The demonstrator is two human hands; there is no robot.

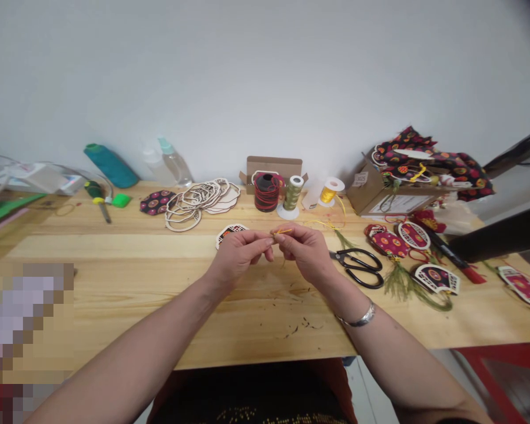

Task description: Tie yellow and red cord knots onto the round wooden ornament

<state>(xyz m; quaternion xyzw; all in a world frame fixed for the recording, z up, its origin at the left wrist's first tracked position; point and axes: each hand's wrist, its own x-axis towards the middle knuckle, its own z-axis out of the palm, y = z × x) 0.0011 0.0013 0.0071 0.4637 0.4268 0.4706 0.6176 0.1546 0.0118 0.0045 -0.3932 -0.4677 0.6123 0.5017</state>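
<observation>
My left hand (242, 254) and my right hand (302, 252) meet above the middle of the pine workbench (203, 294). A short length of yellow cord (282, 231) runs between their fingertips, pinched mainly by my right hand, with its end at my left fingertips. The fine strand is partly hidden by my fingers. Just beyond my left hand lies a patterned card-and-wood ornament piece (229, 234), partly covered by that hand. Black-handled scissors (357, 268) lie to the right of my right hand, not touching it.
Several wooden cut-out frames (198, 203) lie at the back, near spools of black-red thread (267, 192), green thread (292, 193) and yellow cord (330, 191). A cardboard box (373, 191) holds patterned fabric at the right. Finished ornaments with green tassels (437, 280) lie beside it.
</observation>
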